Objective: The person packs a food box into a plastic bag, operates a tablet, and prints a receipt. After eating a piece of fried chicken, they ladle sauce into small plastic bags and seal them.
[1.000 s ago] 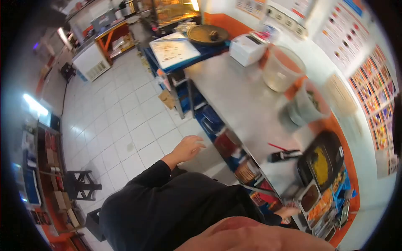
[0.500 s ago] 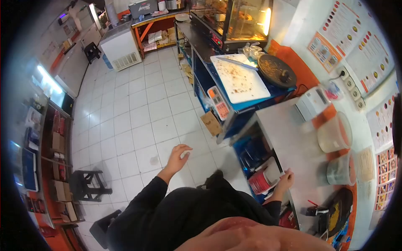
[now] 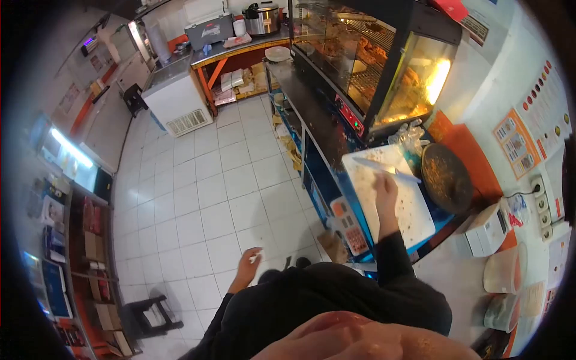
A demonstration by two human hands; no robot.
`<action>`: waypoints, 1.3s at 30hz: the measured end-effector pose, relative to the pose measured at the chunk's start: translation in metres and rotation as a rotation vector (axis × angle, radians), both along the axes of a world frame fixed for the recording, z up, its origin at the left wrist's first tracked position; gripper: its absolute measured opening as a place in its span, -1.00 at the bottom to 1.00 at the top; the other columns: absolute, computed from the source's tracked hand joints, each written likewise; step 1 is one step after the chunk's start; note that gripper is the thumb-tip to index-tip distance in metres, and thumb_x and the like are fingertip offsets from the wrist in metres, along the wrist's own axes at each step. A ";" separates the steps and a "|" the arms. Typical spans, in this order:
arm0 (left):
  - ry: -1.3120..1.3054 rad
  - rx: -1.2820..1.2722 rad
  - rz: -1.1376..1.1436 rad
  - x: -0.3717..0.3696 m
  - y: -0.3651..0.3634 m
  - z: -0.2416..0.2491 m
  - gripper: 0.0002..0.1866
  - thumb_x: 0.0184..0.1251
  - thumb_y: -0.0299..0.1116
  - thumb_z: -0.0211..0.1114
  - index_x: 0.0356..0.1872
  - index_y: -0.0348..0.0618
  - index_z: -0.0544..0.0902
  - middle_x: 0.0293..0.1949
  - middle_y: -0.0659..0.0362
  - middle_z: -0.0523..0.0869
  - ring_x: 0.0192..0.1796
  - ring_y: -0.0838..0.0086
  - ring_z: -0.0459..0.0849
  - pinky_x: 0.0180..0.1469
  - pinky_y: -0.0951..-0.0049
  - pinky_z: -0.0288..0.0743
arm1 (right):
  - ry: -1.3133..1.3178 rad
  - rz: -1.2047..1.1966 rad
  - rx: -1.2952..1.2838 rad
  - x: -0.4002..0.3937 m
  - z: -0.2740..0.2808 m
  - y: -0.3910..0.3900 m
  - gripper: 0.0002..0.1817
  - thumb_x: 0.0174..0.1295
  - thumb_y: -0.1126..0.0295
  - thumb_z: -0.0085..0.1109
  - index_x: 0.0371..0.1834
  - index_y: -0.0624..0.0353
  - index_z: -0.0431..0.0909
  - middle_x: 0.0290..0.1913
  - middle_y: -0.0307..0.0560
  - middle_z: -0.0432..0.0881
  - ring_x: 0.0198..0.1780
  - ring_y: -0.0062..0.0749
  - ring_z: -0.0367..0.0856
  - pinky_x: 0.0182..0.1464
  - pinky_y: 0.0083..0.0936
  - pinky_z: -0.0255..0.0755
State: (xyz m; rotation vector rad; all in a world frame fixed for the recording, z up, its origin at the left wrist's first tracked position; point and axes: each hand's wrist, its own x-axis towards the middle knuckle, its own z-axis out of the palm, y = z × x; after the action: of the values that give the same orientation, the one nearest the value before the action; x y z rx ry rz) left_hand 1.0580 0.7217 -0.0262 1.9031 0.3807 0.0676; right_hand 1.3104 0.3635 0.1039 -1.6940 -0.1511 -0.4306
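My right hand [image 3: 386, 195] reaches over a white cutting board [image 3: 414, 210] strewn with brown crumbs. Its fingertips are at a knife [image 3: 369, 163] lying across the board's far part; whether they have closed round it I cannot make out. Low over the tiled floor, my left hand [image 3: 249, 264] hangs beside my body, fingers loosely curled and apart, with a pale spot between them that could be floor. Just right of the board sits a dark round pan [image 3: 447, 178] with orange-brown food bits in it.
A lit glass food warmer [image 3: 384, 66] stands beyond the board. At the board's near left edge is a scale with a keypad [image 3: 350, 227]. A white box-shaped device [image 3: 487, 231] and plastic tubs [image 3: 503, 268] line the right wall. A black stool [image 3: 150, 316] is at left.
My right hand has moved from the metal counter's edge to the knife on the board. The view has shifted toward the board and warmer. My left hand has dropped lower.
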 end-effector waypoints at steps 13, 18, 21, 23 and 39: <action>-0.014 -0.132 0.199 0.232 0.252 -0.091 -0.81 0.23 -0.41 0.17 -0.13 -0.14 0.53 -0.19 0.24 0.59 -0.21 0.57 0.55 -0.24 0.54 0.45 | -0.269 -0.704 -0.388 0.395 0.103 0.161 -0.22 0.22 0.03 0.00 0.33 0.34 -0.04 0.28 0.27 0.12 0.29 -0.03 0.17 0.22 -0.31 0.17; -0.061 0.082 -0.122 0.441 0.266 0.016 -0.77 0.24 -0.42 0.16 -0.08 -0.10 0.53 -0.12 0.23 0.56 -0.12 0.51 0.52 -0.10 0.51 0.41 | -0.109 -0.482 -0.545 0.413 0.118 0.157 -0.26 0.21 0.15 0.02 0.35 0.28 -0.05 0.24 0.27 0.21 0.21 0.02 0.29 0.07 -0.34 0.34; -0.196 0.193 -0.369 0.570 0.256 0.050 -0.75 0.21 -0.43 0.16 -0.07 -0.06 0.53 -0.13 0.19 0.57 -0.14 0.46 0.54 -0.10 0.48 0.39 | -0.156 -0.513 -0.693 0.434 0.159 0.159 -0.52 0.19 0.23 0.04 0.16 0.18 0.33 -0.03 0.22 0.49 -0.08 -0.06 0.54 -0.12 -0.33 0.44; -0.327 0.181 -0.493 0.642 0.232 0.081 -0.76 0.21 -0.42 0.16 -0.07 -0.04 0.54 -0.13 0.18 0.56 -0.15 0.46 0.54 -0.12 0.45 0.39 | -0.146 -0.498 -0.740 0.460 0.185 0.154 -0.75 0.18 0.27 0.03 -0.12 0.03 0.59 -0.31 0.06 0.62 -0.33 -0.04 0.60 -0.27 -0.29 0.48; -0.863 -0.094 -1.052 0.841 0.075 0.207 -0.83 0.19 -0.44 0.16 -0.19 -0.17 0.57 -0.16 0.11 0.56 -0.08 0.28 0.51 0.00 0.37 0.36 | 0.061 -0.314 -0.904 0.620 0.267 0.148 -0.36 0.01 -0.11 0.18 0.05 0.11 0.45 0.12 0.02 0.44 0.19 -0.15 0.33 0.18 -0.31 0.21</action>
State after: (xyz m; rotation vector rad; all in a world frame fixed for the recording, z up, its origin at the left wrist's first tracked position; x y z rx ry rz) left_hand 1.8988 0.7971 0.1808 1.5860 -1.1622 0.1499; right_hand 1.9307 0.5119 0.3713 -2.6370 -0.0273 -0.5915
